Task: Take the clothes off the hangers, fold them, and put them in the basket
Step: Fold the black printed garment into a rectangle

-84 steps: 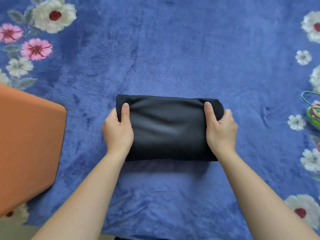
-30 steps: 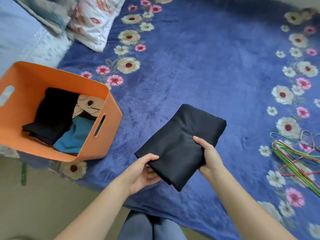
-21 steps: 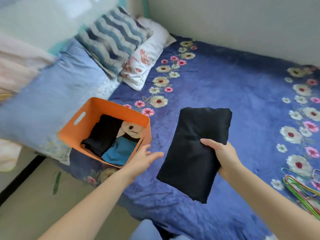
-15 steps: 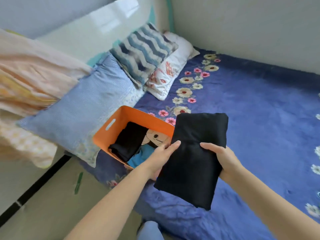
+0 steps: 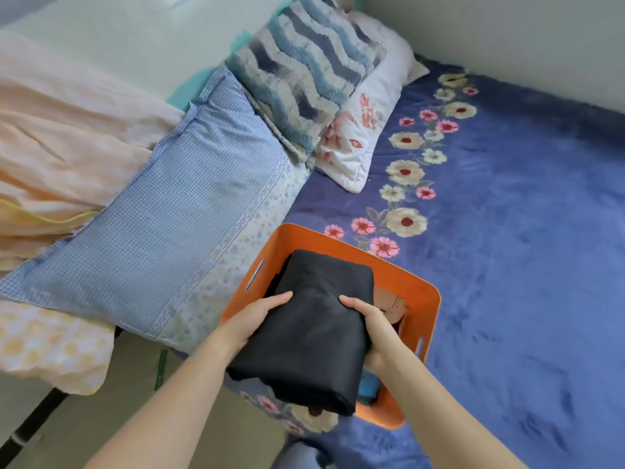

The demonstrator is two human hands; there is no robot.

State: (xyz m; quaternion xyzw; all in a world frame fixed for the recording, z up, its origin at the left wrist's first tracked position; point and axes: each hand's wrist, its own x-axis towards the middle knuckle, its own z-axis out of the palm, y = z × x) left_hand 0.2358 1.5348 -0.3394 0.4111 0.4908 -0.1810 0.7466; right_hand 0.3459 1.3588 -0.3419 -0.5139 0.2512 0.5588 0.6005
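A person stands at the edge of a bed [image 5: 514,252] covered in a deep blue blanket printed with flowers, holding a folded black garment [image 5: 314,333] over an orange basket [image 5: 431,316]. The left hand [image 5: 253,321] takes the bundle's left edge and the right hand [image 5: 375,328] its right edge. Each grip is clamped on the cloth, thumb on top and fingers tucked underneath, which looks meant to keep the folds from sliding open. The garment's far end hangs inside the basket's rim while its near end juts out past the near wall, so it appears to be on its way in, not yet let go. Whether it touches the clothes beneath cannot be told. A brown piece [image 5: 389,299] and a blue piece [image 5: 367,387] show in the basket beside it. The basket sits on the blanket at the corner of the bed, close to the person and just beside a blue checked pillow [image 5: 162,238], probably so that folded things can be dropped in easily.
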